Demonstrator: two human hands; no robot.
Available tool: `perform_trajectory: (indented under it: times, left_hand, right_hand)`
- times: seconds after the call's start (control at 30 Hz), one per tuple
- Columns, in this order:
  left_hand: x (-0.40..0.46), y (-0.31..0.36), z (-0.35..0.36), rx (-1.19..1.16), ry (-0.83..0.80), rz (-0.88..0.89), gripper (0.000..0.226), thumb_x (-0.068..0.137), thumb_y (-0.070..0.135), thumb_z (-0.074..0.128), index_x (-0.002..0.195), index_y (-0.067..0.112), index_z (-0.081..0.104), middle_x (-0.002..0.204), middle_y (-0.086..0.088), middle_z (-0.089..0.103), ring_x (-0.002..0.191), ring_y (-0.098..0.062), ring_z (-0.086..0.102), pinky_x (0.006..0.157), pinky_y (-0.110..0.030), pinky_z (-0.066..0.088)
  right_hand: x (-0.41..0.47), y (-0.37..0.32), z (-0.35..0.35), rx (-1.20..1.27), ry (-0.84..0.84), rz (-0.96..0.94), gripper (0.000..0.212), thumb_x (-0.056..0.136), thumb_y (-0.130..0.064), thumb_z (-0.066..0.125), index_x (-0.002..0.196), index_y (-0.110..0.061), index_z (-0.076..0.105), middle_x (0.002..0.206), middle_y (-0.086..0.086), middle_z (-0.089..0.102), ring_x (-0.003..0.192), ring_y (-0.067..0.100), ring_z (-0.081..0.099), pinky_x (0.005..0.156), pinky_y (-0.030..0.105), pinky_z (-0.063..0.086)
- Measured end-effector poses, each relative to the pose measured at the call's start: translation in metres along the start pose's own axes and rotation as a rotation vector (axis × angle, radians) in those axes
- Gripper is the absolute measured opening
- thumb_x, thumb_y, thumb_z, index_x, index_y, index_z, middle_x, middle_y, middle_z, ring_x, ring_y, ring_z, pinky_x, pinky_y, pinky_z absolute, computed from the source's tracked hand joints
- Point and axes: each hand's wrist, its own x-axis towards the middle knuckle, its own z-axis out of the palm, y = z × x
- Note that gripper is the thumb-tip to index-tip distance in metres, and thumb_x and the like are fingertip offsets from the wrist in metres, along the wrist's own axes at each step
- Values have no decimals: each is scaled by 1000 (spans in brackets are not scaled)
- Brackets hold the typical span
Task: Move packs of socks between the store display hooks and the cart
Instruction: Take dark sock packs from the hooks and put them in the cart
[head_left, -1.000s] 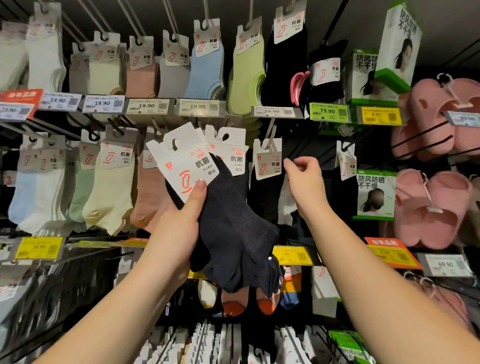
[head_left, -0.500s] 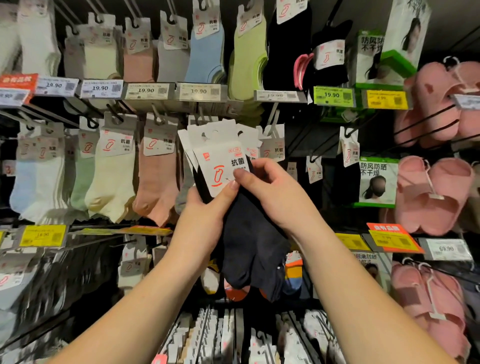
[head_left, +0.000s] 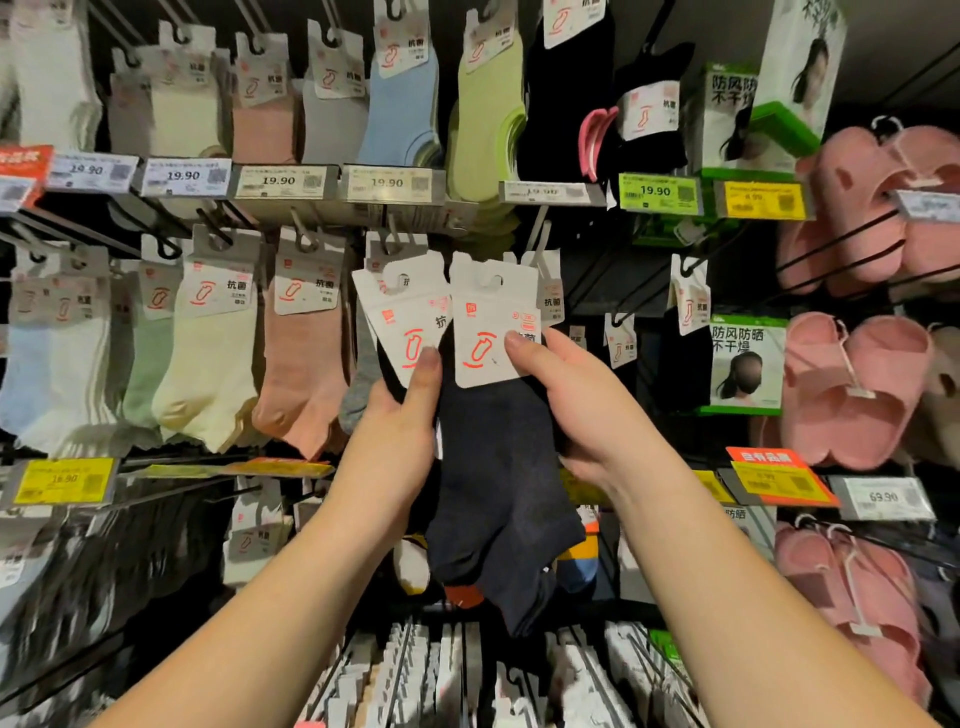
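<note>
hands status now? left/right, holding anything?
Left hand: holding the left sock pack, thumb on its card.
Right hand: holding the right sock pack, thumb on its card.

We see pink slippers hanging at the far right of the rack. Just left of them sits a green-edged box printed with the back of a head, and a taller box of the same kind stands well above it. Above the slippers and to their left, a green price tag reads 19.90, with a yellow tag beside it. Below the slippers, a white tag reads 69.90, next to an orange and yellow label.
</note>
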Motion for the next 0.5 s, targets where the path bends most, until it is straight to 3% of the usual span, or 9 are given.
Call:
perform_trajectory:
  times: [0.1, 0.17, 0.23, 0.3, 0.37, 0.43, 0.5]
  left_hand:
    - [2, -1, 0, -23, 38, 11, 52, 89, 67, 54, 128, 33, 57, 114, 17, 67, 109, -11, 64, 99, -42, 50]
    - [5, -2, 1, -15, 31, 23, 46, 88, 66, 58, 123, 35, 59, 113, 20, 69, 109, -9, 65, 100, -42, 51]
    - [5, 1, 3, 2, 36, 52, 49, 87, 67, 58, 124, 35, 60, 111, 23, 68, 105, 1, 65, 94, -28, 52]
    - [5, 6, 1, 35, 65, 96, 31, 94, 56, 56, 118, 36, 60, 99, 29, 63, 88, 17, 60, 72, -6, 46]
    - [3, 13, -4, 57, 85, 104, 24, 97, 52, 53, 116, 38, 56, 93, 28, 58, 87, 6, 58, 63, -10, 40]
    - [4, 16, -9, 28, 100, 120, 21, 98, 51, 53, 116, 40, 52, 96, 27, 56, 102, -6, 55, 73, -21, 40]
    - [7, 17, -12, 2, 122, 133, 20, 99, 47, 53, 118, 41, 50, 102, 25, 57, 108, -7, 53, 80, -21, 38]
  right_hand:
    - [1, -2, -2, 24, 3, 3, 27, 104, -21, 52, 130, -16, 58, 115, 3, 75, 108, 19, 71, 96, 41, 56]
    - [3, -2, -2, -64, 34, -35, 28, 103, -28, 55, 129, -18, 58, 113, 1, 76, 106, 17, 72, 95, 40, 57]
    - [7, -1, -4, -174, 86, -101, 30, 101, -36, 57, 125, -18, 61, 112, 0, 76, 104, 16, 73, 92, 38, 57]
    - [13, -6, -11, -132, 134, -113, 28, 101, -34, 57, 121, -15, 63, 108, 3, 77, 100, 18, 74, 84, 36, 59]
    - [24, -16, -25, -18, 168, -91, 26, 102, -28, 57, 120, -11, 63, 106, 7, 77, 96, 20, 74, 78, 36, 60]
    - [38, -26, -40, -32, 206, -82, 25, 101, -26, 58, 120, -11, 63, 105, 7, 77, 92, 19, 75, 72, 33, 60]
    - [52, -31, -53, -145, 248, -94, 26, 100, -26, 60, 121, -10, 63, 103, 4, 77, 89, 15, 75, 70, 29, 58]
